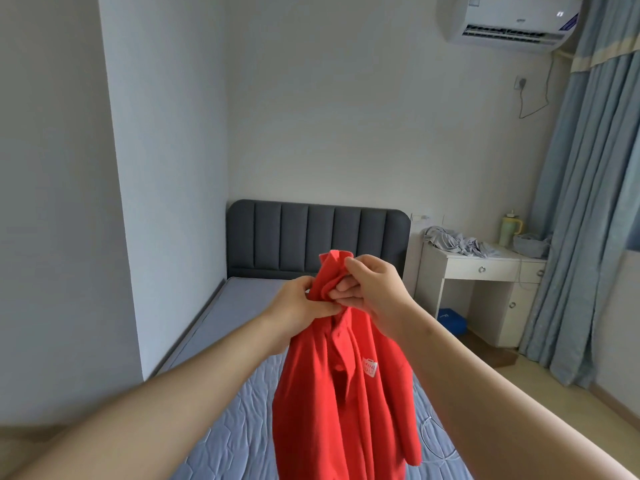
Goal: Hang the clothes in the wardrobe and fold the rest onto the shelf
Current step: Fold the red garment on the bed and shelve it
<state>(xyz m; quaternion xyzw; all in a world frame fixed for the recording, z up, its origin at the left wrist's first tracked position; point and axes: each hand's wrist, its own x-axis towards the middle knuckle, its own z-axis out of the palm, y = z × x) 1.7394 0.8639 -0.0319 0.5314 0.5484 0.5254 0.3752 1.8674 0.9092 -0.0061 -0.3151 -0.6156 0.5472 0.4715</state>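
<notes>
While both the left hand (298, 306) and right hand (370, 289) pinch the red polo shirt (343, 393) by its collar above the bed (221, 427), nothing looks hung yet, wardrobe unseen.

Your red knit polo shirt (346, 403) runs off the bottom edge, so you can't see its hem. Its bunched collar buries fingertips of your left hand (300, 306) and right hand (375, 289). On the shirt's chest, the small white badge (370, 366) has lettering too small to read.

A home bedroom — a bed (221, 410) with a padded grey headboard (317, 237) fills the corner. Blue curtains (585, 202), a wall air conditioner (509, 20) and a white bench (485, 268) beside it.
</notes>
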